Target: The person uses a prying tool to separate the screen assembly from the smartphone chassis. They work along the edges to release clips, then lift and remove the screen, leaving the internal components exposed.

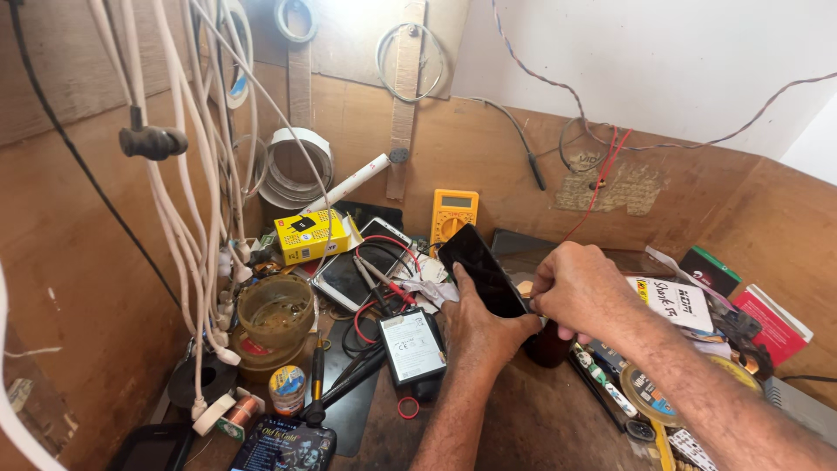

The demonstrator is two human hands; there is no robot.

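The person's left hand [478, 324] holds a black phone [481, 270] from below. The fingers wrap round its lower edge, so this hand is grasping the phone. The phone is tilted, with its dark glass facing up and its top end pointing toward the back wall. It is lifted a little above the wooden counter [540, 419], near the middle of it.

The right hand [582, 290] is at the phone's right side. Its fingers are bent and press on the edge there. It looks like it is pinching or pulling at that edge, but what is under the fingers is hidden.

It seems the person is working on the side of the phone. To do this well, the left hand should keep the phone steady and not squeeze the glass hard. The right hand should push gently and stay on the edge.

Just left of the left hand lies a flat battery [411, 344] with a white label. Behind it are red and black wires [377, 301] and another phone [353, 272]. A yellow meter [453, 214] stands at the back. A yellow box [312, 235] and a cloudy plastic tub [275, 312] are further left.
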